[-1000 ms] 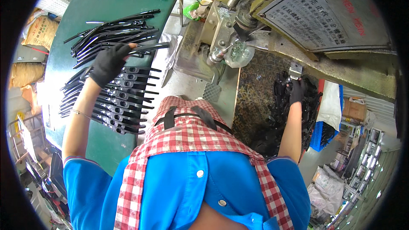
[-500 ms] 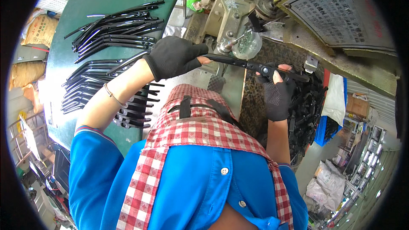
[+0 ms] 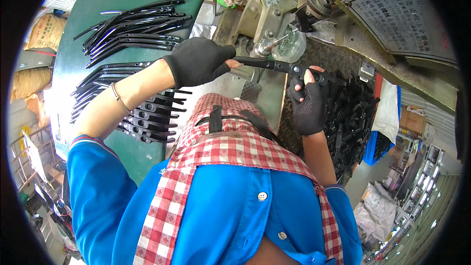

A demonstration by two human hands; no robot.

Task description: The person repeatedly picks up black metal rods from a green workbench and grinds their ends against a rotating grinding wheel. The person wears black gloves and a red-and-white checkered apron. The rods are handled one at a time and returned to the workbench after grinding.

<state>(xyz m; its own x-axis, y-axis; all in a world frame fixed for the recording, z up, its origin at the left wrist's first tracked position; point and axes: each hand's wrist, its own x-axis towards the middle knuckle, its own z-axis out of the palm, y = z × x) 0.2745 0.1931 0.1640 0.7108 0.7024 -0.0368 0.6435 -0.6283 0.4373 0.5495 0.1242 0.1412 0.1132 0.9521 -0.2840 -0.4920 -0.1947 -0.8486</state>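
Observation:
A black metal bar point(image 3: 267, 64), with round holes or rivets toward its right end, lies nearly level between my two hands, just in front of the machine. My left hand point(image 3: 198, 64), in a black fingerless glove, is closed round the bar's left end. My right hand point(image 3: 311, 100), gloved the same way, grips the bar near its right end, thumb and fingertips bare on it. Just beyond the bar are the machine's metal tip point(image 3: 262, 49) and a clear plastic bowl point(image 3: 294, 46). My left palm hides the bar's left end.
A green table point(image 3: 142, 154) at left carries rows of bent black bars point(image 3: 132, 29). To the right lies a heap of black parts point(image 3: 351, 118), beside a blue crate point(image 3: 371, 149). The machine's heavy body point(image 3: 407, 73) with a metal plate overhangs the far right.
My right hand has shifted slightly left along with the bar, and its fingers have changed position. My left elbow has swung outward a little, while both hands keep hold of the bar.

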